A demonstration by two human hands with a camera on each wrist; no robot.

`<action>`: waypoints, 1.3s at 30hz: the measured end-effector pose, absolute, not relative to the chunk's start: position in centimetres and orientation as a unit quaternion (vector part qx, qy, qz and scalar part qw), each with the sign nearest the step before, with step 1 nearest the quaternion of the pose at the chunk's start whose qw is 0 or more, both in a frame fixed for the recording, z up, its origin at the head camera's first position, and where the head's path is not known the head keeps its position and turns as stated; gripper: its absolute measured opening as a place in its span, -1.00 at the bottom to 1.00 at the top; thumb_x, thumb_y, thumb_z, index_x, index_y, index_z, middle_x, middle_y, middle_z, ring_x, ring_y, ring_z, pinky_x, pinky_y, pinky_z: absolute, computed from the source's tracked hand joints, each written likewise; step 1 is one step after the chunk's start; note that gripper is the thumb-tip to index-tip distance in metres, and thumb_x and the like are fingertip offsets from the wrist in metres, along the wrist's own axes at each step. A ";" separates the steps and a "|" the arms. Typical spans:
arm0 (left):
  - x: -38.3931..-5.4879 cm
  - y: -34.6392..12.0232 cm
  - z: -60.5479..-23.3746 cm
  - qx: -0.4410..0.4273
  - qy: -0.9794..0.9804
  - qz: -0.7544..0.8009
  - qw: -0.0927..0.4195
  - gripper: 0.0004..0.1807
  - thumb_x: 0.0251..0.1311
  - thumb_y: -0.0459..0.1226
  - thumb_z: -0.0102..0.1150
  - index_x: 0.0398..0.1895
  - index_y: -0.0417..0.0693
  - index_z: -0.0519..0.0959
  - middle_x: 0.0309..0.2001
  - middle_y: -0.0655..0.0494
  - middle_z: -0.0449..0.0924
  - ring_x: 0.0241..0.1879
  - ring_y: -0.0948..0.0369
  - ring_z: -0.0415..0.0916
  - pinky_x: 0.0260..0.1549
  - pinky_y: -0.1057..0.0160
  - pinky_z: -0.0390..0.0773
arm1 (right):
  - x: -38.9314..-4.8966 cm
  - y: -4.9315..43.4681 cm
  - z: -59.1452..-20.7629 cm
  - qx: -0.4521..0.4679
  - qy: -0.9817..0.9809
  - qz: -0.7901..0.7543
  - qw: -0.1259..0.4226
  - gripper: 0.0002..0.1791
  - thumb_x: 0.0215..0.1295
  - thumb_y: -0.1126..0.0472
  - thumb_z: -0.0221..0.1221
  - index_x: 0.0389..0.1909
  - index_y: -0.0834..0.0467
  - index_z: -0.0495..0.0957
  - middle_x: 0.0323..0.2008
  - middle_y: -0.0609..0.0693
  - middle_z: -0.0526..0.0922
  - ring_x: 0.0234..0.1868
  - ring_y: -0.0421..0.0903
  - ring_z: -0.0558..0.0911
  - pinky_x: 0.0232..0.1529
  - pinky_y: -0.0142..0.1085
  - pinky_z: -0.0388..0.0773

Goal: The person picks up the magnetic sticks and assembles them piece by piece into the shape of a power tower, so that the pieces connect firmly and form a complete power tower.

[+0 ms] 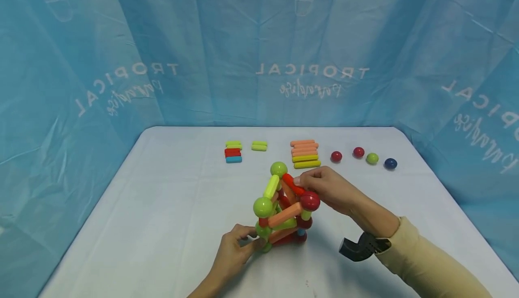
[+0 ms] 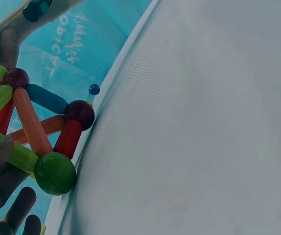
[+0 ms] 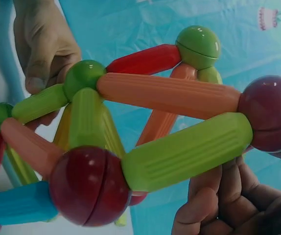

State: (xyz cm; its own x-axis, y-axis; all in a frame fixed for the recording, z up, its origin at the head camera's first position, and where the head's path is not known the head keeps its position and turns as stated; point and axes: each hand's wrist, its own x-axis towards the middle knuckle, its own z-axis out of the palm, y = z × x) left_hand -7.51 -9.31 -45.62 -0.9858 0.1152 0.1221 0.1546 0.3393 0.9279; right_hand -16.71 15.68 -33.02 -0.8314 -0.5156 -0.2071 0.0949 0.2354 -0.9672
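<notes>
A frame of magnetic sticks and balls (image 1: pixel 285 215) stands on the white table in the head view, its green, orange, red and blue sticks joined at green and dark red balls. Low at its left corner, my left hand (image 1: pixel 235 248) grips a light green stick (image 2: pixel 20 157) just above a green ball (image 2: pixel 55 173). At the top right, my right hand (image 1: pixel 330 187) pinches a red stick (image 1: pixel 293 184) between a green ball (image 1: pixel 279 169) and a dark red ball (image 1: pixel 310 201). The right wrist view has curled fingers (image 3: pixel 231 191) beneath the dark red ball (image 3: pixel 269 113).
Behind the frame lie short green, red and blue sticks (image 1: pixel 233 152), two green sticks (image 1: pixel 259 146) and a row of orange and yellow sticks (image 1: pixel 305 154). Loose red balls (image 1: pixel 336 156), a green ball (image 1: pixel 372 158) and a blue ball (image 1: pixel 390 164) sit at the back right. A blue curtain (image 1: pixel 259 50) hangs behind.
</notes>
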 end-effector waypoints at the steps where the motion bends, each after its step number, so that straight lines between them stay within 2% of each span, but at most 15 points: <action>1: -7.5 -9.4 -45.6 -0.083 -0.819 -0.568 0.021 -0.83 0.03 -0.25 0.41 -0.26 0.08 0.73 -0.36 0.31 0.56 -0.21 0.11 0.48 -0.17 0.13 0.42 | -16.8 15.6 -33.0 -0.145 0.743 -0.601 0.258 -0.63 0.35 0.12 0.12 -0.12 0.40 0.56 -0.23 0.19 0.60 -0.15 0.03 0.58 -0.12 -0.20 0.58; 6: -7.2 -10.1 -45.9 -0.085 -0.824 -0.557 0.056 -0.82 0.03 -0.23 0.41 -0.26 0.14 0.71 -0.37 0.37 0.55 -0.24 0.15 0.48 -0.19 0.17 0.43 | -17.7 15.4 -33.4 -0.155 0.750 -0.593 0.247 -0.61 0.39 0.08 0.09 -0.15 0.38 0.59 -0.29 0.16 0.61 -0.19 0.04 0.56 -0.10 -0.22 0.55; 9: -7.1 -11.2 -46.2 -0.080 -0.825 -0.551 0.100 -0.80 -0.01 -0.26 0.44 -0.28 0.13 0.70 -0.37 0.31 0.56 -0.27 0.15 0.48 -0.21 0.17 0.43 | -18.6 15.3 -34.0 -0.153 0.757 -0.594 0.224 -0.58 0.40 0.02 0.08 -0.15 0.35 0.61 -0.34 0.18 0.63 -0.24 0.06 0.56 -0.10 -0.21 0.52; 13: -8.0 -13.5 -46.2 -0.056 -0.833 -0.528 0.157 -0.78 -0.05 -0.32 0.45 -0.28 0.06 0.70 -0.37 0.22 0.58 -0.30 0.15 0.49 -0.25 0.16 0.45 | -21.2 13.4 -35.4 -0.154 0.771 -0.588 0.190 -0.63 0.37 0.02 0.12 -0.13 0.27 0.63 -0.32 0.15 0.66 -0.21 0.07 0.58 -0.07 -0.10 0.51; 16: -9.1 -14.7 -45.9 -0.039 -0.841 -0.514 0.166 -0.78 -0.04 -0.31 0.45 -0.27 0.03 0.69 -0.37 0.26 0.60 -0.29 0.19 0.50 -0.24 0.15 0.48 | -23.8 10.7 -36.9 -0.180 0.802 -0.548 0.153 -0.70 0.34 0.04 0.17 -0.12 0.18 0.65 -0.28 0.05 0.67 -0.19 0.01 0.59 -0.06 -0.05 0.50; 21: -10.0 -15.4 -45.7 -0.039 -0.845 -0.511 0.152 -0.80 0.00 -0.29 0.44 -0.27 0.01 0.69 -0.36 0.31 0.63 -0.27 0.18 0.49 -0.22 0.09 0.49 | -28.8 5.4 -39.8 -0.275 0.860 -0.424 0.078 -0.73 0.31 0.13 0.22 -0.06 0.18 0.65 -0.22 -0.05 0.67 -0.17 -0.10 0.58 -0.14 -0.23 0.54; 26: -8.3 -15.3 -45.8 -0.016 -0.843 -0.521 0.130 -0.81 -0.04 -0.26 0.47 -0.32 0.10 0.69 -0.39 0.36 0.59 -0.27 0.16 0.49 -0.20 0.13 0.46 | -32.4 1.5 -42.2 -0.337 0.898 -0.280 0.034 -0.70 0.25 0.15 0.28 -0.04 0.19 0.65 -0.16 -0.02 0.64 -0.14 -0.08 0.51 -0.15 -0.32 0.47; 29: -6.7 -15.4 -45.5 0.003 -0.842 -0.529 0.107 -0.81 -0.05 -0.22 0.47 -0.32 0.15 0.69 -0.39 0.42 0.57 -0.25 0.19 0.48 -0.17 0.15 0.44 | -33.3 0.2 -43.0 -0.365 0.907 -0.209 0.016 -0.71 0.22 0.13 0.31 -0.07 0.15 0.67 -0.17 -0.03 0.63 -0.14 -0.07 0.47 -0.13 -0.31 0.44; 33: -5.0 -15.6 -45.0 0.026 -0.843 -0.532 0.072 -0.80 -0.04 -0.20 0.46 -0.30 0.18 0.70 -0.37 0.37 0.55 -0.23 0.23 0.46 -0.14 0.14 0.43 | -33.5 -0.5 -43.7 -0.392 0.907 -0.155 -0.016 -0.75 0.20 0.16 0.32 -0.12 0.16 0.68 -0.22 -0.02 0.61 -0.18 -0.06 0.46 -0.12 -0.28 0.44; 39: -3.7 -15.8 -44.5 0.051 -0.840 -0.539 0.039 -0.81 -0.06 -0.13 0.46 -0.31 0.22 0.71 -0.34 0.37 0.56 -0.19 0.24 0.47 -0.09 0.11 0.40 | -33.9 -1.4 -44.9 -0.371 0.916 -0.152 -0.022 -0.76 0.19 0.18 0.34 -0.14 0.15 0.69 -0.20 0.01 0.60 -0.17 -0.03 0.46 -0.10 -0.25 0.44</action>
